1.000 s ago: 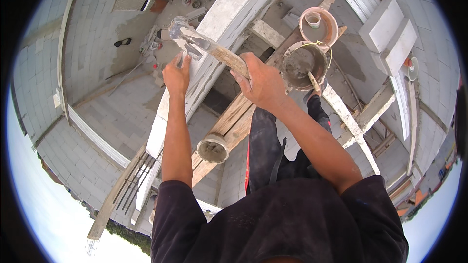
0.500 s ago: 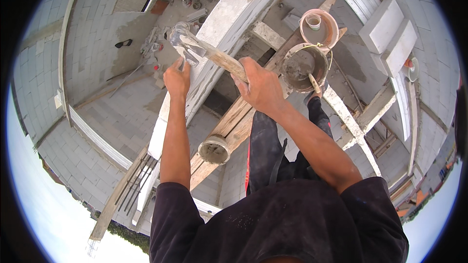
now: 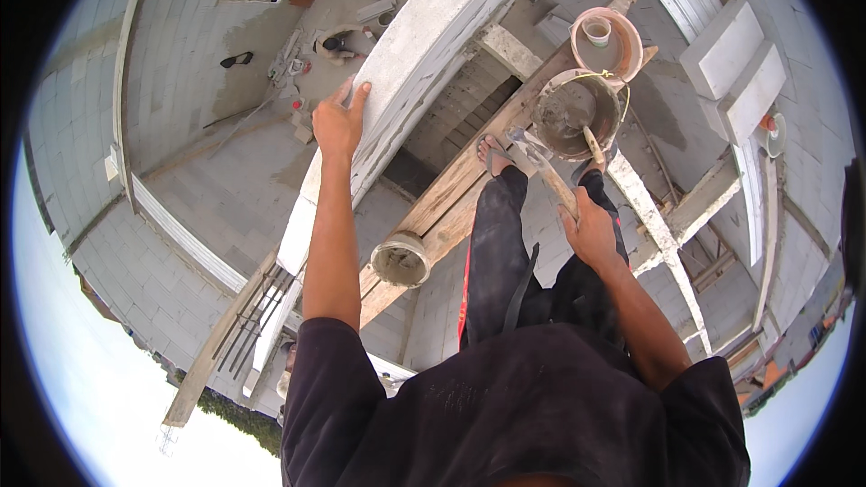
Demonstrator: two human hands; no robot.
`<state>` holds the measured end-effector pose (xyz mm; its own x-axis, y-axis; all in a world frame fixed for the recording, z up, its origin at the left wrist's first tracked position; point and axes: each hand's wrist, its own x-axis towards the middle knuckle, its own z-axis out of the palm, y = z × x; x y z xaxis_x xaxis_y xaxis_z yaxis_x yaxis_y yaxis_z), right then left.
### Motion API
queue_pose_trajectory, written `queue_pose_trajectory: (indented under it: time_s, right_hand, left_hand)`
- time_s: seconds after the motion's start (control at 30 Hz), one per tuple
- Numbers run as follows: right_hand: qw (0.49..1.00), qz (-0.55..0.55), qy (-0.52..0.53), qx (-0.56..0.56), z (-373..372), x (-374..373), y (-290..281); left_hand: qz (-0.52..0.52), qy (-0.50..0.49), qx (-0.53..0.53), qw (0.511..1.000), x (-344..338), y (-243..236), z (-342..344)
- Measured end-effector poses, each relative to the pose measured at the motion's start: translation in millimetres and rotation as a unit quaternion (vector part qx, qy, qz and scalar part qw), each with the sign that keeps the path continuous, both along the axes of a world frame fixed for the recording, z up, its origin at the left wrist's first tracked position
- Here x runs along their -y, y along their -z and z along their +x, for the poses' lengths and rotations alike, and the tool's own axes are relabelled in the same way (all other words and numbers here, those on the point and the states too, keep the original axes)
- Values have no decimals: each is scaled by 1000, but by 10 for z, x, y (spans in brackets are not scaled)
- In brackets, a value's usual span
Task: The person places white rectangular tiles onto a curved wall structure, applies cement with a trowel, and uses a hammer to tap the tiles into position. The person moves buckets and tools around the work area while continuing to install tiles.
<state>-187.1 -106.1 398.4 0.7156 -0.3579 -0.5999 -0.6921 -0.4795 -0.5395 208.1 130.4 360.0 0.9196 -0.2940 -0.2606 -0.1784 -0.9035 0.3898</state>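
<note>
My left hand (image 3: 336,126) grips the left edge of a long white block (image 3: 410,32), thumb on its pale top face. My right hand (image 3: 588,233) is closed round the wooden handle of a hammer (image 3: 561,182), whose grimy metal head is beside my sandaled foot (image 3: 494,153). Just above it, a bucket of grey mortar (image 3: 564,113) with a handled tool (image 3: 591,140) inside stands near a pinkish bucket (image 3: 613,56) holding a cup (image 3: 596,31). A smaller mortar pot (image 3: 400,260) sits lower left on the wooden planks (image 3: 437,207).
Pale blocks (image 3: 735,68) are stacked at the right. A concrete beam (image 3: 654,234) runs below right of the buckets. Rebar (image 3: 257,329) and a board (image 3: 207,361) jut out lower left. In the room far below, a person (image 3: 336,45) crouches among scattered items; block walls (image 3: 162,63) surround it.
The hammer has moved from over the white block down to the right beside the mortar bucket, in my right hand. My left hand has slid slightly up along the block. The person below now shows.
</note>
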Motion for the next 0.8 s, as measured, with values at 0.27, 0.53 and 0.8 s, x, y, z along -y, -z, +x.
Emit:
queue_pose_trajectory:
  time_s: [0.27, 0.53, 0.8]
  right_hand:
    - [991, -20, -2, -136, -957, 164, -109]
    - [992, 28, -106, 59, 734, -183, -144]
    - [953, -8, -173, 249, 2232, -713, -99]
  left_hand:
    - [-57, -67, 78, 993, -557, 105, -203]
    - [19, -22, 43, 999, -1580, -32, -424]
    - [68, -50, -14, 996, -1513, -98, -355]
